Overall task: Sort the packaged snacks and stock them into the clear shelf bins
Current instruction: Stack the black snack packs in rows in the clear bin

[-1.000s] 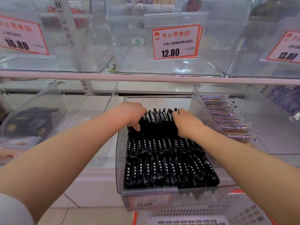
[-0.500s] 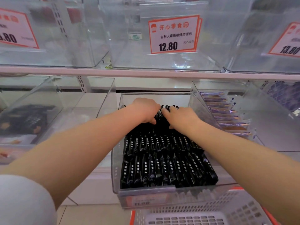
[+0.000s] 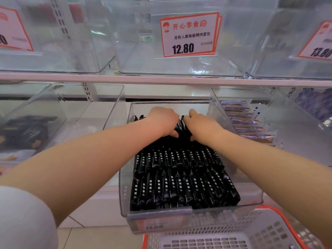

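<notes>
Packets, black and slim, fill the clear bin at centre frame in rows. They look light, slippery and soft-wrapped, best squeezed as a bunch from both ends. Left hand and right hand curl around the back row. The bin at right holds purple-edged packets.

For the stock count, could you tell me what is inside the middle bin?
Black snack packs in rows fill the bin; both hands cover the back row.
</notes>
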Demonstrator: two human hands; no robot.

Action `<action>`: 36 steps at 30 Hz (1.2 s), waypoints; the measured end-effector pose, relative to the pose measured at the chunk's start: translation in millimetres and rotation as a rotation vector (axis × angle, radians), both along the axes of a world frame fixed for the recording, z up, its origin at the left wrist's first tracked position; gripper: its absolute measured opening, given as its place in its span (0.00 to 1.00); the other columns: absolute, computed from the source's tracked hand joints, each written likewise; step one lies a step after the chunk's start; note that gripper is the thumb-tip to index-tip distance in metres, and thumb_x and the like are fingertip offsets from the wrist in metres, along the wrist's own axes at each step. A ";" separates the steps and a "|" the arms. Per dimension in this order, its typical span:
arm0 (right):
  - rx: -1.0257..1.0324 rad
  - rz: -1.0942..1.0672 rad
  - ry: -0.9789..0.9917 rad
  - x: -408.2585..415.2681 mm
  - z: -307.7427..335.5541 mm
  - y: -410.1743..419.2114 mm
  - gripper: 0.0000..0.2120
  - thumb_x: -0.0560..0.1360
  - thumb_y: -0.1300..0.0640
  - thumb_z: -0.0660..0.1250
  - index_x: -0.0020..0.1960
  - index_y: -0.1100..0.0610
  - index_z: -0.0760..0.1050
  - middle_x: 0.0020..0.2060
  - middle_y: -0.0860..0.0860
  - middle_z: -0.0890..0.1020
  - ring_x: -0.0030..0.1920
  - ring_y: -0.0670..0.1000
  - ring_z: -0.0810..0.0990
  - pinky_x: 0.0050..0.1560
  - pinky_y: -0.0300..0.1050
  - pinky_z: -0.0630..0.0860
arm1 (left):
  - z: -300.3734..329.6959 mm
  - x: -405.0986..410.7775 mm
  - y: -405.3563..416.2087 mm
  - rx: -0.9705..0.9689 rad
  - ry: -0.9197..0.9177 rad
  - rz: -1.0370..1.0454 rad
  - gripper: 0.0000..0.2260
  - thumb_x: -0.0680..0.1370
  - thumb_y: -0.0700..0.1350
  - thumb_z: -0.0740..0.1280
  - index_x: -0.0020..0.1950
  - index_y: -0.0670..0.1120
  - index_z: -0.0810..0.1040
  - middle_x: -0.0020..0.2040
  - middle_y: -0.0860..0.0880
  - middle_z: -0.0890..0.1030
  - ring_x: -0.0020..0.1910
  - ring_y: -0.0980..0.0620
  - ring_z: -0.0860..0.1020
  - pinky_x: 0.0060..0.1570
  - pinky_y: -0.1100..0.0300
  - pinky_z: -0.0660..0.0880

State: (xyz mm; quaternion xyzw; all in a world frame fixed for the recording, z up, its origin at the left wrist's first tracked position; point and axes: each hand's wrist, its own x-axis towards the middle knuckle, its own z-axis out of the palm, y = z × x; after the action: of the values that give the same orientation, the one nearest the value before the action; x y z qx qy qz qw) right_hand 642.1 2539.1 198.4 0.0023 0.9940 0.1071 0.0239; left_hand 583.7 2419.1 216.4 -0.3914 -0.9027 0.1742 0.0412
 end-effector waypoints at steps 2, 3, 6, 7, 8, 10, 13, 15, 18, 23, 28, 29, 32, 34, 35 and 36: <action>-0.018 -0.006 0.043 -1.0 -2.4 -1.1 0.21 0.72 0.63 0.69 0.62 0.61 0.65 0.58 0.59 0.69 0.55 0.59 0.75 0.41 0.49 0.70 | 7.5 10.9 -0.9 0.039 0.016 -0.047 0.22 0.75 0.60 0.64 0.58 0.43 0.71 0.53 0.47 0.76 0.50 0.45 0.78 0.37 0.56 0.68; -0.044 -0.016 0.036 -1.0 -2.5 -1.1 0.22 0.72 0.63 0.68 0.63 0.61 0.65 0.58 0.59 0.70 0.56 0.60 0.74 0.43 0.50 0.71 | 10.5 18.0 -4.6 0.061 -0.001 -0.103 0.20 0.75 0.59 0.64 0.56 0.44 0.70 0.51 0.48 0.76 0.49 0.46 0.77 0.36 0.57 0.68; -0.128 -0.025 -0.036 8.4 5.2 0.5 0.26 0.70 0.58 0.71 0.64 0.60 0.65 0.58 0.58 0.71 0.58 0.59 0.73 0.51 0.51 0.73 | 11.4 43.5 -21.2 0.020 -0.186 -0.299 0.14 0.76 0.58 0.63 0.46 0.50 0.64 0.44 0.51 0.72 0.42 0.50 0.72 0.34 0.58 0.66; -0.163 -0.023 -0.046 16.9 10.9 1.0 0.26 0.69 0.56 0.72 0.63 0.60 0.65 0.58 0.58 0.71 0.58 0.58 0.73 0.52 0.51 0.73 | 8.9 52.3 -25.7 -0.013 -0.253 -0.338 0.13 0.76 0.58 0.63 0.46 0.50 0.63 0.44 0.51 0.73 0.42 0.51 0.72 0.35 0.57 0.68; -0.199 -0.005 -0.055 28.3 16.9 1.8 0.26 0.68 0.55 0.73 0.62 0.59 0.67 0.57 0.57 0.72 0.57 0.57 0.73 0.53 0.51 0.74 | 5.4 60.3 -29.3 -0.035 -0.318 -0.363 0.12 0.76 0.57 0.63 0.45 0.51 0.65 0.44 0.51 0.74 0.42 0.51 0.72 0.37 0.57 0.68; -0.243 0.077 -0.145 58.2 27.8 4.7 0.24 0.67 0.53 0.74 0.59 0.56 0.70 0.54 0.54 0.73 0.55 0.55 0.74 0.52 0.48 0.73 | -2.1 72.4 -30.6 -0.027 -0.428 -0.393 0.08 0.77 0.54 0.64 0.47 0.50 0.69 0.45 0.51 0.75 0.44 0.51 0.72 0.39 0.59 0.68; -0.090 0.204 -0.468 109.0 33.4 5.7 0.22 0.69 0.50 0.72 0.59 0.51 0.70 0.52 0.49 0.74 0.54 0.53 0.75 0.44 0.45 0.71 | -9.3 88.0 -22.4 0.054 -0.578 -0.397 0.12 0.77 0.52 0.65 0.56 0.47 0.74 0.52 0.49 0.76 0.40 0.57 0.70 0.38 0.65 0.62; 0.142 0.288 -0.523 128.5 26.7 6.0 0.20 0.72 0.51 0.67 0.62 0.51 0.66 0.55 0.49 0.72 0.55 0.54 0.75 0.39 0.47 0.69 | -14.9 97.6 -14.4 0.089 -0.612 -0.364 0.18 0.74 0.57 0.67 0.57 0.47 0.73 0.52 0.50 0.75 0.38 0.58 0.68 0.36 0.65 0.61; 0.228 0.327 -0.437 130.8 19.1 6.0 0.18 0.74 0.54 0.64 0.62 0.54 0.65 0.55 0.51 0.72 0.55 0.55 0.77 0.39 0.49 0.72 | -21.1 109.3 -6.0 0.031 -0.581 -0.275 0.26 0.67 0.63 0.70 0.56 0.47 0.71 0.50 0.52 0.70 0.46 0.52 0.71 0.40 0.59 0.66; 0.234 0.296 -0.461 118.1 6.0 4.9 0.21 0.71 0.58 0.68 0.61 0.57 0.64 0.54 0.54 0.73 0.54 0.56 0.77 0.37 0.49 0.69 | -24.8 111.5 -10.4 -0.068 -0.366 -0.241 0.27 0.69 0.65 0.67 0.58 0.46 0.70 0.55 0.49 0.72 0.52 0.48 0.74 0.36 0.56 0.67; 0.146 0.272 -0.390 120.4 3.2 7.9 0.19 0.71 0.59 0.68 0.59 0.57 0.65 0.54 0.53 0.72 0.55 0.57 0.77 0.39 0.50 0.71 | -27.8 116.0 -17.4 -0.027 -0.370 -0.240 0.24 0.73 0.62 0.65 0.59 0.46 0.69 0.56 0.48 0.71 0.53 0.48 0.73 0.39 0.56 0.68; 0.101 0.281 -0.408 120.4 4.6 8.5 0.20 0.71 0.55 0.69 0.59 0.57 0.65 0.54 0.53 0.72 0.54 0.57 0.76 0.40 0.50 0.73 | -26.6 116.3 -18.9 -0.028 -0.389 -0.242 0.24 0.73 0.62 0.64 0.59 0.46 0.69 0.56 0.48 0.71 0.53 0.48 0.73 0.40 0.56 0.68; -0.089 0.270 -0.488 114.5 11.9 6.4 0.27 0.64 0.40 0.73 0.53 0.53 0.67 0.50 0.49 0.72 0.52 0.53 0.74 0.45 0.47 0.72 | -17.7 113.4 -27.5 -0.001 -0.498 -0.212 0.22 0.74 0.60 0.64 0.60 0.46 0.70 0.57 0.49 0.73 0.53 0.50 0.73 0.45 0.58 0.68; -0.151 0.277 -0.487 110.9 11.6 2.3 0.26 0.64 0.39 0.73 0.50 0.51 0.65 0.48 0.49 0.72 0.50 0.52 0.73 0.50 0.49 0.73 | -10.4 109.6 -36.5 0.017 -0.541 -0.191 0.17 0.76 0.56 0.65 0.59 0.47 0.71 0.57 0.50 0.75 0.49 0.53 0.72 0.46 0.59 0.68; -0.148 0.284 -0.470 109.8 9.2 1.3 0.24 0.66 0.40 0.73 0.49 0.51 0.64 0.48 0.50 0.73 0.50 0.53 0.74 0.51 0.49 0.74 | -6.9 107.7 -41.9 0.012 -0.547 -0.181 0.15 0.76 0.53 0.65 0.59 0.48 0.72 0.56 0.50 0.76 0.47 0.54 0.71 0.46 0.61 0.68; -0.134 0.290 -0.447 109.2 6.5 0.8 0.22 0.67 0.42 0.72 0.48 0.52 0.64 0.49 0.51 0.74 0.51 0.54 0.74 0.51 0.50 0.74 | -3.6 105.6 -47.4 0.002 -0.547 -0.167 0.12 0.77 0.51 0.65 0.58 0.48 0.73 0.55 0.51 0.77 0.45 0.55 0.70 0.46 0.61 0.68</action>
State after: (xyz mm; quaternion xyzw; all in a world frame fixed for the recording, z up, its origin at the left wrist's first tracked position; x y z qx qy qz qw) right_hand 751.4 2539.9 204.9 -0.1653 0.9589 0.0413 0.2271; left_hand 689.4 2371.7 212.8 -0.4967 -0.8451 0.0571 -0.1894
